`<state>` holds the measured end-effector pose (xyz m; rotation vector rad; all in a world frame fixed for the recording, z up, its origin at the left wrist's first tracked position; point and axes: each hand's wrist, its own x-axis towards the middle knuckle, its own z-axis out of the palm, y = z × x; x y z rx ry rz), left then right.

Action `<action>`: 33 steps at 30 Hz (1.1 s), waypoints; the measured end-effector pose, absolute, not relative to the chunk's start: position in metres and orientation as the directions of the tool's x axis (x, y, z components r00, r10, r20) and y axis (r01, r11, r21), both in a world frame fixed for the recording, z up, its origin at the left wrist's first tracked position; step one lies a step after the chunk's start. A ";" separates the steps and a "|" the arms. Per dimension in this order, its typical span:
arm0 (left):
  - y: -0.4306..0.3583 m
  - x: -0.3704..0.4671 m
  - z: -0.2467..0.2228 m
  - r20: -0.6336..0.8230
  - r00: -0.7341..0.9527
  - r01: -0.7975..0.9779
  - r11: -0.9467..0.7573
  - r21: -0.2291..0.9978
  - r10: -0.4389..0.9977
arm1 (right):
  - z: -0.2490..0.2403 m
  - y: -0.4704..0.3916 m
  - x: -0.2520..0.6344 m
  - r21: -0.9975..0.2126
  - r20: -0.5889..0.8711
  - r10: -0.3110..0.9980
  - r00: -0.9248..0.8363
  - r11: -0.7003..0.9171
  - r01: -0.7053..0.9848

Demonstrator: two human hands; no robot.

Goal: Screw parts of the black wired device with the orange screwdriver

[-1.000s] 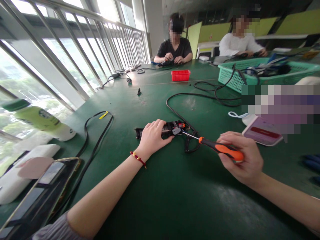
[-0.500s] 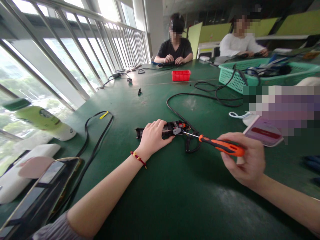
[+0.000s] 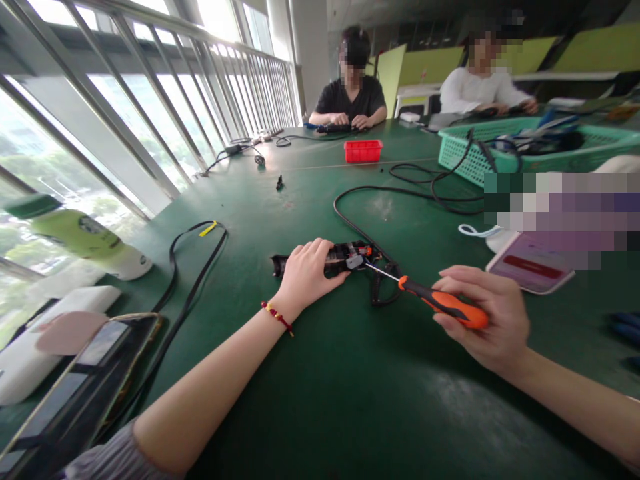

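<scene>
A black device with exposed inner parts and small red and grey pieces lies on the green table. My left hand is wrapped over its middle, thumb along the near side. My right hand grips the orange and black handle of a screwdriver. The metal shaft points left, and its tip is at the open right end of the device, near the grey piece. Whether the tip sits on a screw is too small to tell. A black cable runs from that end.
Ahead stand a red tray and a green basket of cables and tools. Phones lie at right and left, beside a bottle and black strap. Two people sit across the table.
The screwdriver handle has tilted slightly lower, and my right hand's fingers have shifted round it. My left hand and the device have stayed in place.
</scene>
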<state>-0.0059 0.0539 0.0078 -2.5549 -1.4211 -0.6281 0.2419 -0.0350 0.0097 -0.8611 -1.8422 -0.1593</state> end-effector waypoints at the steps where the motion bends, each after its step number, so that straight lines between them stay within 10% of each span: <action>1: 0.054 -0.006 0.008 0.429 0.463 0.839 -0.540 0.070 0.775 | 0.008 -0.035 0.242 -0.268 0.855 0.477 -0.202 0.741 0.616; 7: 0.054 -0.006 0.008 0.429 0.467 0.837 -0.543 0.067 0.773 | 0.011 -0.035 0.240 -0.419 0.808 0.575 -0.126 0.712 0.563; 33: 0.054 -0.006 0.009 0.422 0.464 0.838 -0.540 0.075 0.779 | 0.002 -0.035 0.244 -0.328 0.843 0.506 -0.184 0.753 0.571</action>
